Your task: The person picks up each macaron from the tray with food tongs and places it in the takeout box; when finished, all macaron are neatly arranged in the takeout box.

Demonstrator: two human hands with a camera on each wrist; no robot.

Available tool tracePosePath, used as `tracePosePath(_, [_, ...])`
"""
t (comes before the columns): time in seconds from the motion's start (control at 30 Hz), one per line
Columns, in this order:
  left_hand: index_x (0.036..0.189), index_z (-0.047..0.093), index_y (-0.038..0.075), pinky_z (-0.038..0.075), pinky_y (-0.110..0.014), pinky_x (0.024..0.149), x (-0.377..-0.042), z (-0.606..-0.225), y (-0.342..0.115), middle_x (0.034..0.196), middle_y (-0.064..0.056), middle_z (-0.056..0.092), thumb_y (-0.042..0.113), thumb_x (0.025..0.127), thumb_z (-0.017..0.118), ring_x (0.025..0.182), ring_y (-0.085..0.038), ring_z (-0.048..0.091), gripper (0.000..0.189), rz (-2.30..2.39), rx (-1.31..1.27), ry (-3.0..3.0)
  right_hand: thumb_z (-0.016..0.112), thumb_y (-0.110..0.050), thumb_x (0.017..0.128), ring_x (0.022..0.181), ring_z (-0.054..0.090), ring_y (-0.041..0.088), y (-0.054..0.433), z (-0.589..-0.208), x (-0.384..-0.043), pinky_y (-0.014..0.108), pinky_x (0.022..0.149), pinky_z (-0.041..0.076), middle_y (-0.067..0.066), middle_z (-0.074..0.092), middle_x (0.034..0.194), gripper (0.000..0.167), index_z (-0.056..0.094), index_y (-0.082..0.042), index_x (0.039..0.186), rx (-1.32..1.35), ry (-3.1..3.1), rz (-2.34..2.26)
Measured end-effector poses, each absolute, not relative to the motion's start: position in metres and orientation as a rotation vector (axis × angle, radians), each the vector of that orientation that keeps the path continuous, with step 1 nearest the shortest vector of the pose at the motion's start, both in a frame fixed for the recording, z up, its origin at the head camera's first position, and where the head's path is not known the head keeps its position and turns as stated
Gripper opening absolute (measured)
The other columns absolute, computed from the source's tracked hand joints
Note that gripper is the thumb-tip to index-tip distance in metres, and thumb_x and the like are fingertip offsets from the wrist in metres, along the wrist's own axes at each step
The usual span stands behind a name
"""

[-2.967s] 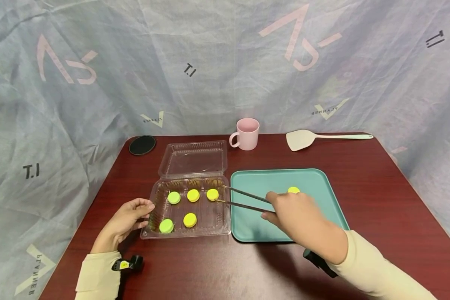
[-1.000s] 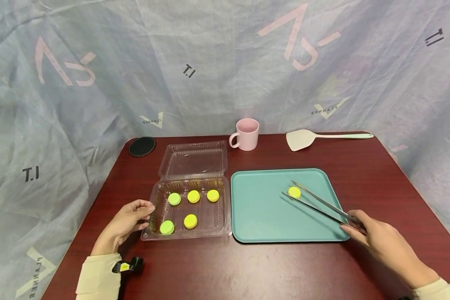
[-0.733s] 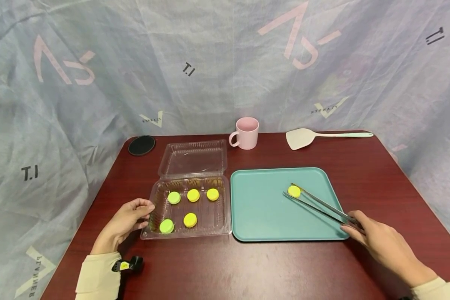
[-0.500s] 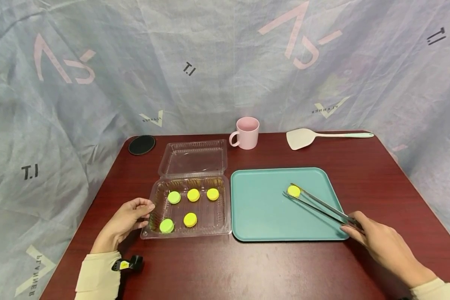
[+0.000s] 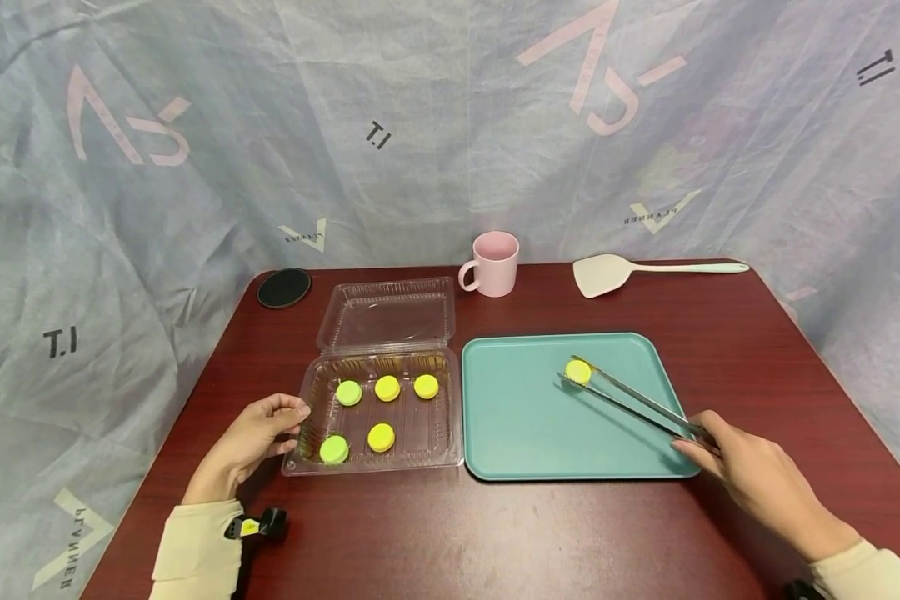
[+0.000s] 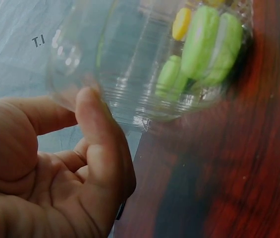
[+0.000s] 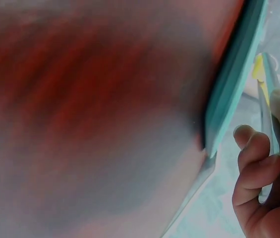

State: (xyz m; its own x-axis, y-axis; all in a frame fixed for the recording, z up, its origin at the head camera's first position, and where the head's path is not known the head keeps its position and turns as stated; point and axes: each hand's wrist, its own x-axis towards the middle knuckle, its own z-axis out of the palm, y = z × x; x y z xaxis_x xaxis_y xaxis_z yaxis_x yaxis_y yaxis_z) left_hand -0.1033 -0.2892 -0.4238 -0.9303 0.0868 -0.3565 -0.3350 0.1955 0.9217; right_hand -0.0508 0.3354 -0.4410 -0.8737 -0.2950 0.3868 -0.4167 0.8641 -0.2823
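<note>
With thumb and fingers, my left hand (image 5: pixel 258 437) pinches the left rim of a clear plastic clamshell box (image 5: pixel 412 423), whose lid lies back. Several macarons sit in the box: green ones such as the front-left green macaron (image 5: pixel 334 450), and yellow ones such as the front yellow macaron (image 5: pixel 381 437). My right hand (image 5: pixel 757 479) grips metal tongs (image 5: pixel 633 404) at the right edge of a teal tray (image 5: pixel 525 425). Between the tong tips is another yellow macaron (image 5: pixel 578 372), over the tray. The left wrist view shows my thumb on the clear plastic wall (image 6: pixel 130 94).
Behind the box and tray stand a pink mug (image 5: pixel 495 265) and a white spatula (image 5: pixel 603 275) lying flat. A black round coaster (image 5: pixel 284 287) lies at the back left corner. A grey printed cloth (image 5: pixel 420 125) hangs behind the dark red table (image 5: pixel 495 533).
My right hand has drawn the tongs back from the box to the tray. The tong tips have closed around the tray's macaron and shifted it slightly left and up. My left hand has stayed put.
</note>
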Motion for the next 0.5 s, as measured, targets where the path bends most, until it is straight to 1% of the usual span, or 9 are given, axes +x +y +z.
tracePosePath(0.1, [0.11, 0.053, 0.0, 0.053, -0.022, 0.063, -0.104, -0.424, -0.289, 0.087, -0.004, 0.052, 0.015, 0.102, 0.061, 0.075, -0.011, 0.053, 0.019, 1.793, -0.233, 2.146, 0.084, -0.017, 0.082, 0.055, 0.038, -0.002, 0.33, -0.438, -0.055, 0.028, 0.046, 0.035, -0.019, 0.043, 0.065, 0.033, 0.057, -0.017, 0.102, 0.548, -2.69, 0.518])
tracePosePath(0.17, [0.11, 0.053, 0.0, 0.054, -0.022, 0.063, -0.104, -0.424, -0.289, 0.087, -0.004, 0.053, 0.015, 0.102, 0.06, 0.075, -0.011, 0.053, 0.019, 1.79, -0.236, 2.148, 0.084, -0.018, 0.081, 0.055, 0.037, -0.002, 0.325, -0.437, -0.059, 0.027, 0.046, 0.033, -0.019, 0.042, 0.064, 0.034, 0.057, -0.016, 0.101, 0.565, -2.679, 0.521])
tracePosePath(0.37, [0.112, 0.052, 0.0, 0.054, -0.023, 0.063, -0.103, -0.425, -0.289, 0.089, -0.003, 0.053, 0.016, 0.103, 0.06, 0.076, -0.011, 0.053, 0.021, 1.786, -0.243, 2.15, 0.088, -0.012, 0.075, 0.055, 0.04, -0.003, 0.311, -0.429, -0.071, 0.026, 0.045, 0.037, -0.019, 0.047, 0.067, 0.04, 0.058, -0.013, 0.101, 0.651, -2.616, 0.528])
tracePosePath(0.5, [0.111, 0.053, 0.0, 0.054, -0.022, 0.063, -0.103, -0.424, -0.289, 0.088, -0.003, 0.053, 0.016, 0.102, 0.061, 0.076, -0.011, 0.054, 0.02, 1.795, -0.243, 2.149, 0.087, -0.011, 0.074, 0.054, 0.039, -0.004, 0.299, -0.42, -0.076, 0.025, 0.045, 0.037, -0.018, 0.05, 0.069, 0.04, 0.058, -0.013, 0.101, 0.683, -2.614, 0.542])
